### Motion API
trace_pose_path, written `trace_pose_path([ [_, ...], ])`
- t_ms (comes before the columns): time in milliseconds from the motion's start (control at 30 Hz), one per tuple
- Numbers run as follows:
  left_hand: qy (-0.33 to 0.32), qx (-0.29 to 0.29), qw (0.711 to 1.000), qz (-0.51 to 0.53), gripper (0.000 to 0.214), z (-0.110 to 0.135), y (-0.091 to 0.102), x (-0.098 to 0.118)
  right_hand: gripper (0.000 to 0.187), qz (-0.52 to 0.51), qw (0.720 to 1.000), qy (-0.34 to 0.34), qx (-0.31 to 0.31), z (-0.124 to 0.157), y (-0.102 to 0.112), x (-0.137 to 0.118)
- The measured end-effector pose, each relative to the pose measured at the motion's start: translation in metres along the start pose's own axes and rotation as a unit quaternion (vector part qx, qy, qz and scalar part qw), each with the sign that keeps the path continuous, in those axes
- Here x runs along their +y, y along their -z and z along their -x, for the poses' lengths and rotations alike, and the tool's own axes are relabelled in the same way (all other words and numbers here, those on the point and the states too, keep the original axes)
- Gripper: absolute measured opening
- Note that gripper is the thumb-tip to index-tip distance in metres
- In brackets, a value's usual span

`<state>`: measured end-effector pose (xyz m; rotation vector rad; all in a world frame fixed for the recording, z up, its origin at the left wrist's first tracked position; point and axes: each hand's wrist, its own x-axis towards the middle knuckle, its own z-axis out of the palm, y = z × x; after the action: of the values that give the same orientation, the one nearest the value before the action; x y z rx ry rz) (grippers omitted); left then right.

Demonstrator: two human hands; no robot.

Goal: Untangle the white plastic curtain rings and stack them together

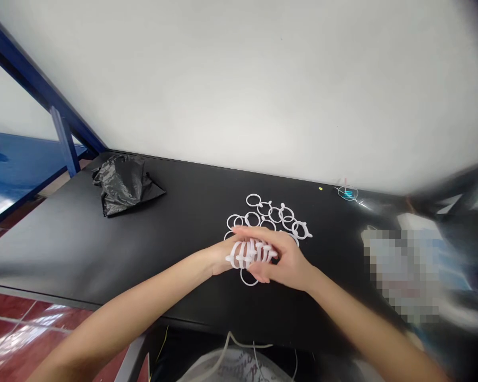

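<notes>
Several white plastic rings (241, 258) with small tabs are slipped side by side around my left hand (221, 257), just past the wrist. My right hand (289, 260) reaches over from the other side, its fingers and thumb curved around these rings. Behind my right hand and the rings, the fingers of my left hand are hidden. More loose white rings (286, 207) lie in an overlapping cluster on the black tabletop (191, 196), just beyond my hands. One single ring (249, 285) shows below my hands, partly covered by them.
A crumpled black plastic bag (123, 183) lies at the back left. Near the wall, toward the right, is a small coil of clear cord (348, 193) with a blue piece. Blurred packages (402, 276) sit at the right. A blue metal frame (43, 74) rises on the left.
</notes>
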<state>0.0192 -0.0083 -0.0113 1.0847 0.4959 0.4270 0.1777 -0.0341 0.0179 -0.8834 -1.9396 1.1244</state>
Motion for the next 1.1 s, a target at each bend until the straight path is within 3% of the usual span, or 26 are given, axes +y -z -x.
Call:
trace_pose_path([
  [67, 0.012, 0.003, 0.999, 0.053, 0.037, 0.005, 0.008, 0.01, 0.032, -0.001, 0.997, -0.027, 0.071, 0.001, 0.013, 0.005],
  [100, 0.001, 0.017, 0.997, 0.074, 0.038, 0.007, 0.013, 0.015, 0.025, 0.03, 0.991, -0.039, 0.121, 0.002, 0.021, 0.009],
  [133, -0.016, 0.029, 0.996, 0.082, 0.038, 0.008, 0.018, 0.019, 0.02, 0.081, 0.987, -0.046, 0.132, 0.003, 0.028, 0.012],
  [267, -0.08, 0.02, 0.995, 0.065, 0.04, 0.01, 0.03, 0.024, 0.014, 0.185, 0.978, -0.037, 0.085, 0.009, 0.044, 0.022],
  [333, -0.097, 0.008, 0.994, 0.058, 0.041, 0.009, 0.031, 0.023, 0.008, 0.235, 0.97, -0.024, 0.062, 0.011, 0.044, 0.026],
  [500, -0.148, 0.003, 0.988, 0.053, 0.024, 0.009, 0.028, 0.021, 0.017, 0.366, 0.93, -0.017, -0.022, 0.013, 0.04, 0.033],
  [633, -0.158, -0.009, 0.986, 0.046, 0.024, 0.009, 0.027, 0.022, 0.015, 0.396, 0.917, -0.018, -0.047, 0.011, 0.039, 0.034],
  [900, -0.127, 0.032, 0.991, 0.04, 0.029, 0.009, 0.028, 0.019, 0.022, 0.427, 0.9, -0.025, -0.081, 0.011, 0.037, 0.028],
  [1100, -0.156, 0.053, 0.984, 0.068, 0.024, 0.004, 0.028, 0.013, 0.013, 0.376, 0.924, -0.041, -0.063, 0.013, 0.043, 0.027],
])
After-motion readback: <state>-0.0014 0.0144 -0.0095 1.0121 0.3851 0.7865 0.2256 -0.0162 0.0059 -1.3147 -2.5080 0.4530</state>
